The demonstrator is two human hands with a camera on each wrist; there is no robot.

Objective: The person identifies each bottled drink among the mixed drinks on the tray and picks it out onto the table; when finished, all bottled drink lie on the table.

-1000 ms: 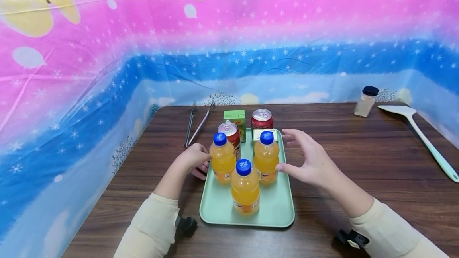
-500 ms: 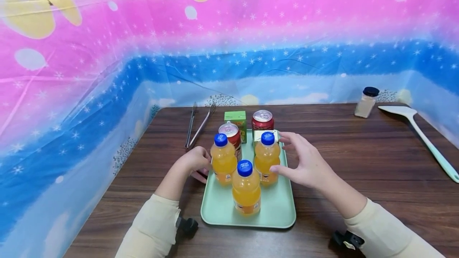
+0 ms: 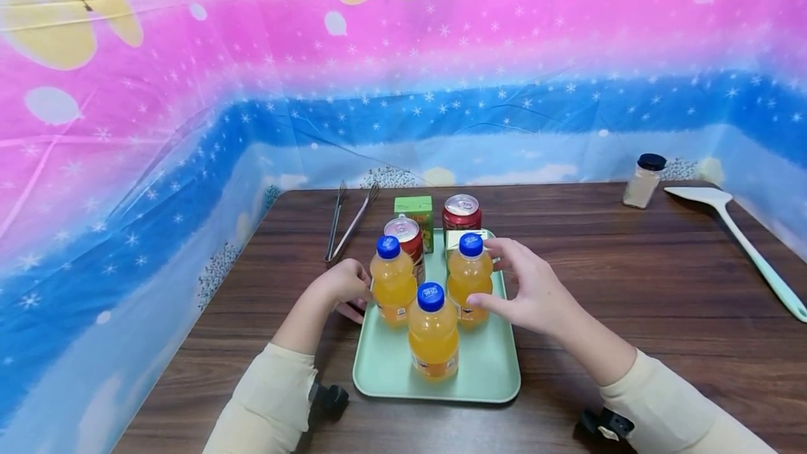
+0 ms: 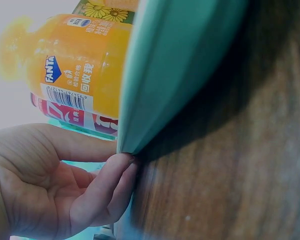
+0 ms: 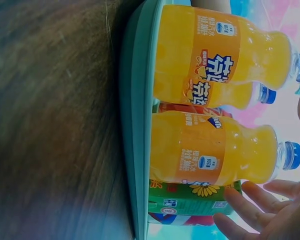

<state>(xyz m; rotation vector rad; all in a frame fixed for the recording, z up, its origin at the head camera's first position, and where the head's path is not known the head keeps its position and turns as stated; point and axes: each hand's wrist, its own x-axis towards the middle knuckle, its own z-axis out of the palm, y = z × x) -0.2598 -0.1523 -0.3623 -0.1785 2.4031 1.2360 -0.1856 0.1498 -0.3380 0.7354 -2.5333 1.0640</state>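
A light green tray (image 3: 435, 389) bears three orange soda bottles with blue caps: a front bottle (image 3: 433, 342), a left bottle (image 3: 392, 282) and a right bottle (image 3: 468, 282). My left hand (image 3: 342, 286) pinches the tray's left rim between thumb and fingers, seen close up in the left wrist view. Around the right bottle's far side, my right hand (image 3: 532, 293) holds its fingers spread and loosely bent, its thumb overlapping the bottle in the head view. In the right wrist view those fingers (image 5: 252, 212) are beside the bottle's shoulder.
Behind the bottles stand a red can (image 3: 403, 231), a second red can (image 3: 462, 211), a green drink carton (image 3: 415, 210) and a pale-topped carton (image 3: 455, 238). Metal tongs (image 3: 347, 226) lie at the left. At the far right are a black-lidded jar (image 3: 643, 184) and a spatula (image 3: 747, 244).
My right hand has moved left, closer around the right bottle, with its thumb now in front of it. The left hand stays at the tray's rim.
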